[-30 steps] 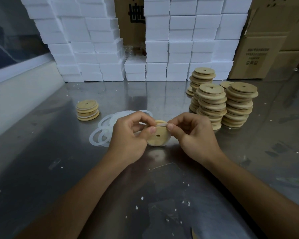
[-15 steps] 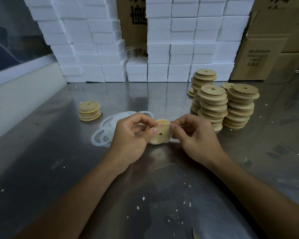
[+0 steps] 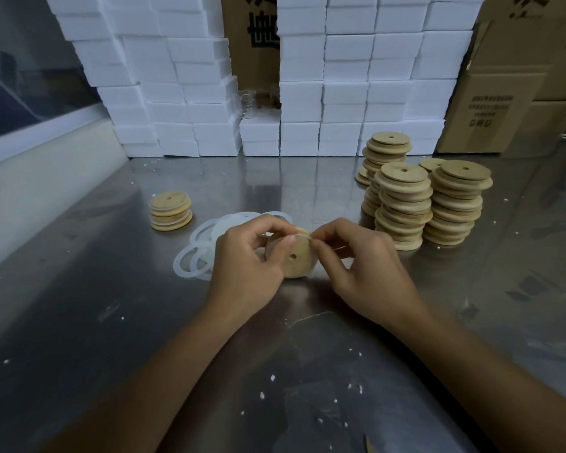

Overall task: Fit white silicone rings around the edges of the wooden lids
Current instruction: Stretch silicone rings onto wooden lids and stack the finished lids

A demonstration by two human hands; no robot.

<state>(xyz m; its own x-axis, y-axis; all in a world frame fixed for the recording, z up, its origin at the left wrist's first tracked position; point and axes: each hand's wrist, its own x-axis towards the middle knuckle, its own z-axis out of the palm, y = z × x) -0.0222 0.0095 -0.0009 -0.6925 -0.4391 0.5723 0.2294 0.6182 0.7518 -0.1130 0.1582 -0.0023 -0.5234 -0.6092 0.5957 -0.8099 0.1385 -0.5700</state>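
A round wooden lid with a small centre hole stands on edge at the middle of the metal table, facing me. My left hand grips its left side, thumb across the face. My right hand pinches a white silicone ring at the lid's top rim. The ring runs along the lid's upper edge; its lower part is mostly hidden. A heap of loose white rings lies just left of my left hand.
Tall stacks of bare wooden lids stand at the right. A short stack of lids sits at the left. White foam blocks and cardboard boxes line the back. The steel table carries white crumbs.
Both hands stay on the lid; the fingers have shifted slightly along its top rim with the ring. The view has tilted a little.
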